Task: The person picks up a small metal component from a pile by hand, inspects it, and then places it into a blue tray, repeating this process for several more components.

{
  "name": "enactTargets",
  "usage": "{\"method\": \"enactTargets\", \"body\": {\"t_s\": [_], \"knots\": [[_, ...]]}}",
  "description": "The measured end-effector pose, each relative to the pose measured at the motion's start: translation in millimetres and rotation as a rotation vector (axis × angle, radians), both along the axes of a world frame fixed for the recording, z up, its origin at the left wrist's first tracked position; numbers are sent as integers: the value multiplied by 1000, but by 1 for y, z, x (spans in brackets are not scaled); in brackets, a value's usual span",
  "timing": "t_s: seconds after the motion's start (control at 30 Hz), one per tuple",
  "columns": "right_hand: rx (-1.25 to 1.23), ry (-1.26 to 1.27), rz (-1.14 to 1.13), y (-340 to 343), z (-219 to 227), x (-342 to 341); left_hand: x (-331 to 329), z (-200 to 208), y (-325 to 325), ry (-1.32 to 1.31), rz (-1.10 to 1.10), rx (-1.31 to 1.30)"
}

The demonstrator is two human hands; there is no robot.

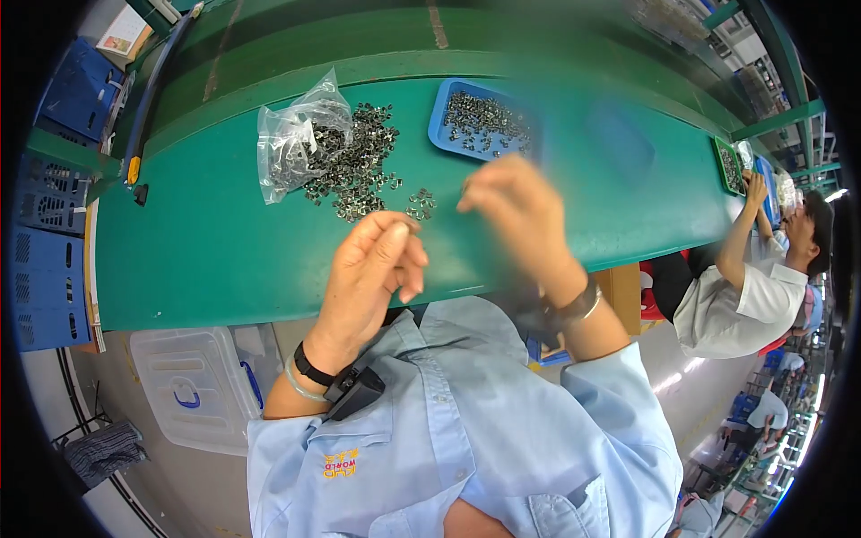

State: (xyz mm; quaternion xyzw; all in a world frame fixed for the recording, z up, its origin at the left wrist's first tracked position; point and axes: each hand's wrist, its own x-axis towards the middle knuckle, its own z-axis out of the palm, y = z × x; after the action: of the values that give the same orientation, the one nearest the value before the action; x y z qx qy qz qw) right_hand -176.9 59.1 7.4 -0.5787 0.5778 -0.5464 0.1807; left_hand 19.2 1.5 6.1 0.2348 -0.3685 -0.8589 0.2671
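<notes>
My left hand [381, 255] is above the near part of the green table, thumb and forefinger pinched on something too small to make out. To its right my right hand [520, 211] is blurred by motion, its fingertips drawn together; what they hold, if anything, cannot be told. A heap of small shiny metal parts [363, 152] spills from a clear plastic bag [276, 166] beyond my left hand. A few loose parts [421, 203] lie just past my left fingertips. Beyond my right hand, a blue tray [437, 125] has many similar parts [484, 121] spread inside.
The green table [206, 260] has a raised ledge along its far side. Blue crates [49, 278] stand at the left, and a lidded clear bin [193, 386] is below the near edge. At the right a co-worker [749, 296] sits by a green tray [728, 168].
</notes>
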Motion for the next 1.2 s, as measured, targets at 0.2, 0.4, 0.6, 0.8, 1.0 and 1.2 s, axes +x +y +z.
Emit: {"method": "enactTargets", "body": {"t_s": [0.2, 0.4, 0.6, 0.8, 1.0, 1.2], "knots": [[116, 116, -271, -28, 7, -55, 18, -16, -12, -31, 109, 21], [171, 625, -12, -17, -5, -26, 24, -27, -14, -31, 120, 68], [195, 691, 85, -20, -23, 0, 20, -24, -14, -46, 83, 61], [123, 382, 138, -13, -10, 5, 8, -18, -10, -81, -13, 54], [68, 558, 191, -3, 12, 12, -10, -13, -8, -78, -89, 1], [131, 671, 248, 1, 31, 13, -12, -18, -8, -74, -117, -123]]}}
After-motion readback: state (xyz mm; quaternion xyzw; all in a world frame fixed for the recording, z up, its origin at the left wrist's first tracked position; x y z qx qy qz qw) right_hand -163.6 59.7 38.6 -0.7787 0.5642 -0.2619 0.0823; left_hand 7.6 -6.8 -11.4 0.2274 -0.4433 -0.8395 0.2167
